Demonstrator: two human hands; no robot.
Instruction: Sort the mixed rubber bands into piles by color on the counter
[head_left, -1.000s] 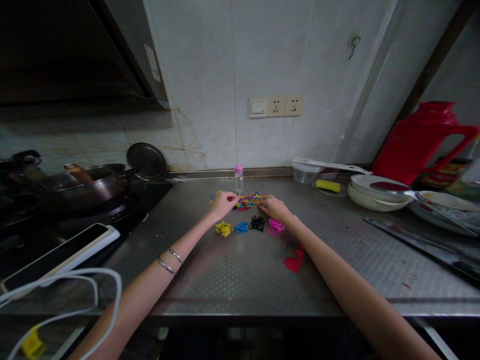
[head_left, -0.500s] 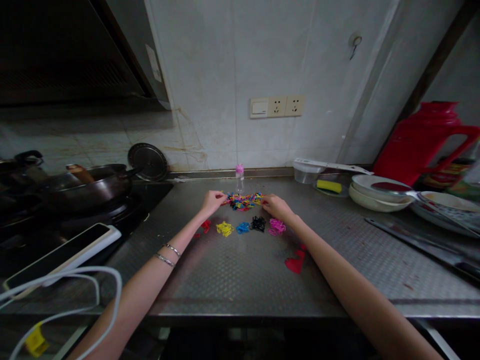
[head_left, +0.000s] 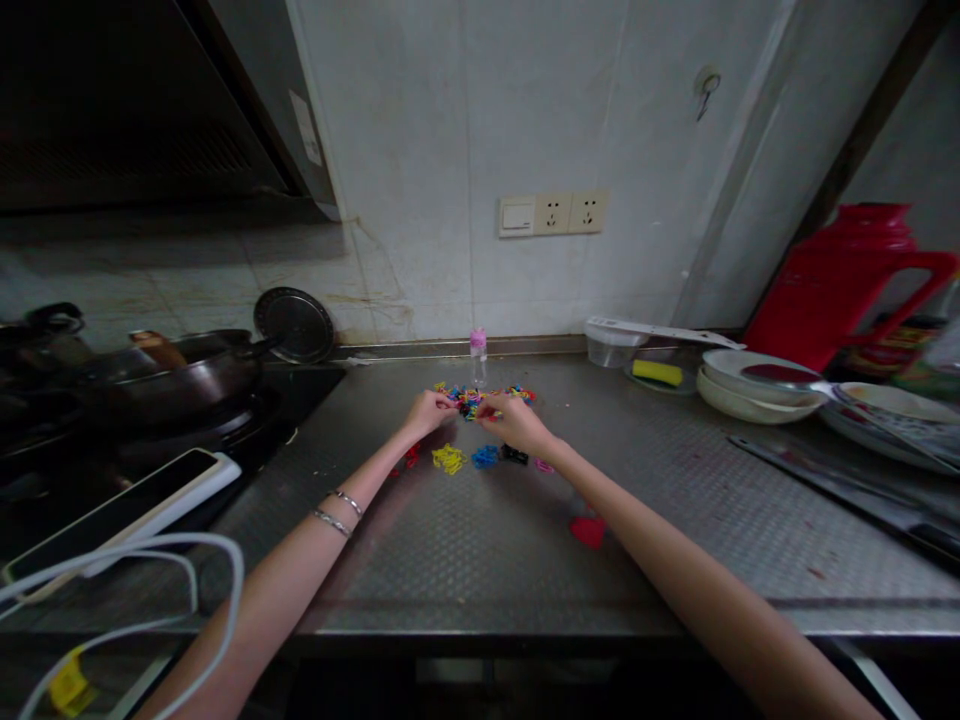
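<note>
A mixed heap of small coloured rubber bands (head_left: 469, 398) lies toward the back of the counter. My left hand (head_left: 431, 412) is at the heap's left, fingers pinched, with a bit of red at the tips. Over the heap's front middle, my right hand (head_left: 514, 420) has its fingers pressed together; what they hold is hidden. Single-colour piles form a row in front: red bands (head_left: 412, 456), yellow bands (head_left: 449, 459), blue bands (head_left: 485, 456), black bands (head_left: 514, 455) and pink bands (head_left: 543, 465). My right hand and wrist partly cover the black and pink ones.
Behind the heap stands a small pink-capped bottle (head_left: 478, 355). Right: a yellow sponge (head_left: 658, 373), stacked bowls (head_left: 757, 400), a knife (head_left: 832, 485) and a red thermos jug (head_left: 840, 280). Left: a pan (head_left: 180, 380) on the stove and a white cable (head_left: 238, 575). A red patch (head_left: 587, 531) lies near my right forearm.
My right hand has moved left from the heap's right end to its middle, close to my left hand. The heap looks more spread out, and my right hand covers more of the black and pink piles.
</note>
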